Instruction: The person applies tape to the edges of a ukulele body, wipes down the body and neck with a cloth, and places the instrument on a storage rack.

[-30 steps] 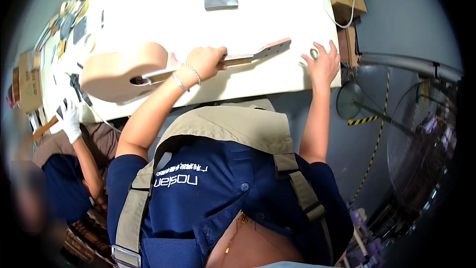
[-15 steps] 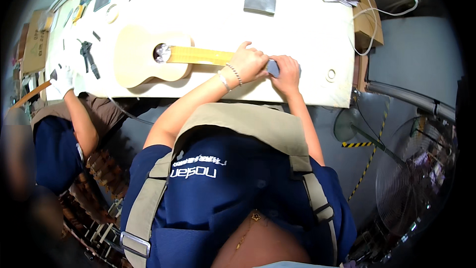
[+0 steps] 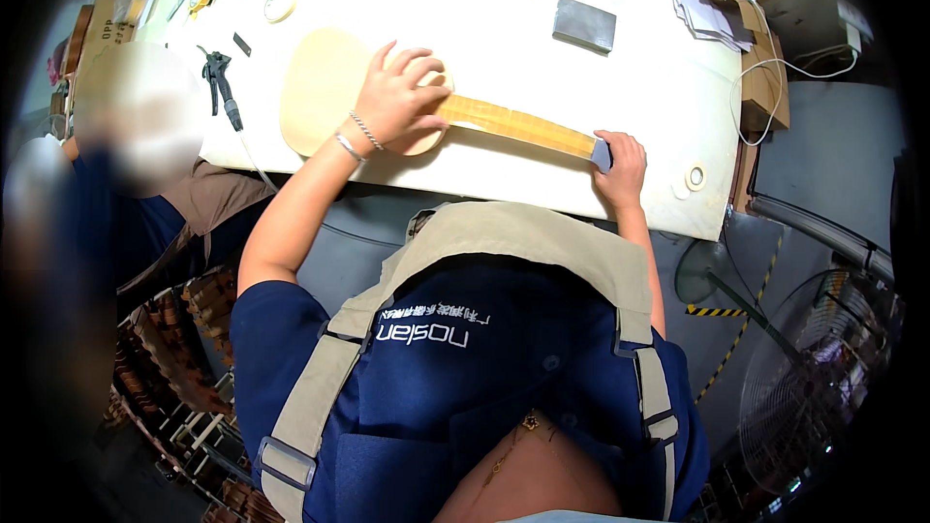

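Observation:
A small guitar-like instrument, ukulele-sized, lies on the white table. Its pale wooden body [image 3: 312, 102] is on the left, and its neck [image 3: 523, 123] is covered in yellow tape. My left hand [image 3: 399, 97] rests over the body near the neck joint with its fingers spread, hiding the sound hole. At the neck's right end my right hand [image 3: 625, 169] is closed around a blue-grey piece [image 3: 602, 156]. I cannot tell whether this piece is the headstock or a separate block.
A black air blow gun [image 3: 221, 87] with a hose lies left of the body. Tape rolls [image 3: 280, 4] [image 3: 696, 176] and a dark flat block [image 3: 584, 24] sit on the table [image 3: 465, 29]. A blurred co-worker [image 3: 145, 203] is at left, a standing fan [image 3: 804, 378] at lower right.
My left hand has moved left from the neck's far end onto the body and spread its fingers. My right hand stays at the neck's end. The whole view has shifted.

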{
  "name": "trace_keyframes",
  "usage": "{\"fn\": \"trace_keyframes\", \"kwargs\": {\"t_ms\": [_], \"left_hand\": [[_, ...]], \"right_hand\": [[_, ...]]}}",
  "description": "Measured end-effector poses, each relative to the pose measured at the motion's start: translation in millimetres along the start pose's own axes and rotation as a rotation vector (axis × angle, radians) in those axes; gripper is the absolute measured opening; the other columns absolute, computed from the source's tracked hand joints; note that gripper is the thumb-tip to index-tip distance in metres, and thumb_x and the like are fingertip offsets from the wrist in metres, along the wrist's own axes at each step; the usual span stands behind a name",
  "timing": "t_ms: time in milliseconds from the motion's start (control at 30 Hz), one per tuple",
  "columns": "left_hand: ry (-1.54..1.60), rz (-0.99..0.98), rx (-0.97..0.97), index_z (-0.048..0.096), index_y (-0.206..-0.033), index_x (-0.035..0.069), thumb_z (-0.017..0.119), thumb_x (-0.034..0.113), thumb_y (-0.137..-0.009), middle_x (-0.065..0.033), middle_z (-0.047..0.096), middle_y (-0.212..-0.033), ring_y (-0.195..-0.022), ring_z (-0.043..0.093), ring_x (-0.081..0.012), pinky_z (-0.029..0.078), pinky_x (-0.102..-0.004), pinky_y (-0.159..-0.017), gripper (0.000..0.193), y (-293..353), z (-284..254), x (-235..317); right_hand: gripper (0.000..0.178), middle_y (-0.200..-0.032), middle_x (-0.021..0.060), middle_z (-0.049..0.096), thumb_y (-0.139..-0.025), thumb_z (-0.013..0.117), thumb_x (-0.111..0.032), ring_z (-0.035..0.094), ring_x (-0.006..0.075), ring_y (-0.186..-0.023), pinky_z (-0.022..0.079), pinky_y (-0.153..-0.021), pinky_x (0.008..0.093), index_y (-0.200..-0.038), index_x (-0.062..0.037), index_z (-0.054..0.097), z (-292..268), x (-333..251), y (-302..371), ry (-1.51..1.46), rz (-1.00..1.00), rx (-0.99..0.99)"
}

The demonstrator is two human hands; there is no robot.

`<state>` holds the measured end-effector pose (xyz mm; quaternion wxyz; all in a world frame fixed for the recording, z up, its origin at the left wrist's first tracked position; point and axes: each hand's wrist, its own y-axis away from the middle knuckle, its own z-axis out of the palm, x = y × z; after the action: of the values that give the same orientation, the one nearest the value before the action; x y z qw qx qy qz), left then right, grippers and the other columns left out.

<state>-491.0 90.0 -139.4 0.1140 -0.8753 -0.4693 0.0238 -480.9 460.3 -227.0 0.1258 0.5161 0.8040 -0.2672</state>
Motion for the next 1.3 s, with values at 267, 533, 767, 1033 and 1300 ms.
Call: {"fn": "trace_keyframes", "kwargs": {"t_ms": [267, 533, 767, 1033, 1300], "left_hand": [[-0.027, -0.022, -0.019, 0.065, -0.099, 0.019, 0.068, 0.039, -0.070, -0.0024, 0.055, -0.107, -0.114, 0.046, -0.0213, 0.026, -0.0479, -0.104, 0.036, 39, -31, -46], [0.317, -0.836, 0.393, 0.058, -0.113, 0.002, 0.067, 0.022, -0.080, -0.0154, 0.055, -0.115, -0.107, 0.053, -0.0269, 0.041, -0.0352, -0.094, 0.040, 135, -18, -105], [0.659, -0.879, 0.385, 0.038, -0.130, -0.004, 0.069, 0.021, -0.079, -0.0196, 0.048, -0.124, -0.115, 0.048, -0.0278, 0.038, -0.0350, -0.098, 0.065, 158, 26, -111], [0.835, -0.961, 0.514, 0.045, -0.125, 0.001, 0.072, 0.026, -0.075, -0.0181, 0.052, -0.119, -0.109, 0.051, -0.0317, 0.042, -0.0374, -0.092, 0.062, 164, 29, -111], [0.958, -0.981, 0.542, 0.042, -0.128, -0.001, 0.072, 0.018, -0.075, -0.0154, 0.048, -0.124, -0.113, 0.049, -0.0256, 0.042, -0.0331, -0.093, 0.064, 164, 25, -111]], "right_hand": [[0.047, -0.091, 0.0067, 0.057, -0.055, 0.065, -0.001, 0.053, 0.0270, -0.091, 0.040, -0.081, 0.0369, -0.100, -0.0139, 0.059, 0, 0, 0, 0.011, 0.038, -0.045], [0.028, -0.093, 0.0112, 0.058, -0.075, 0.067, -0.008, 0.055, 0.0290, -0.088, 0.044, -0.080, 0.0345, -0.102, -0.0041, 0.060, 0, -102, 10, -0.219, 0.103, 0.034], [0.036, -0.102, 0.0059, 0.058, -0.089, 0.059, -0.024, 0.055, 0.0168, -0.097, 0.046, -0.085, 0.0289, -0.114, 0.0010, 0.052, 59, -192, -7, -1.556, 1.099, -0.146], [0.032, -0.116, 0.0124, 0.057, -0.090, 0.054, -0.021, 0.054, 0.0229, -0.109, 0.042, -0.099, 0.0359, -0.115, 0.0006, 0.052, 95, -115, -18, -1.714, 1.276, 0.589], [0.033, -0.117, 0.0141, 0.054, -0.091, 0.052, -0.018, 0.052, 0.0232, -0.110, 0.045, -0.097, 0.0359, -0.116, 0.0022, 0.049, 96, -106, -14, -1.632, 1.340, 0.673]]}}
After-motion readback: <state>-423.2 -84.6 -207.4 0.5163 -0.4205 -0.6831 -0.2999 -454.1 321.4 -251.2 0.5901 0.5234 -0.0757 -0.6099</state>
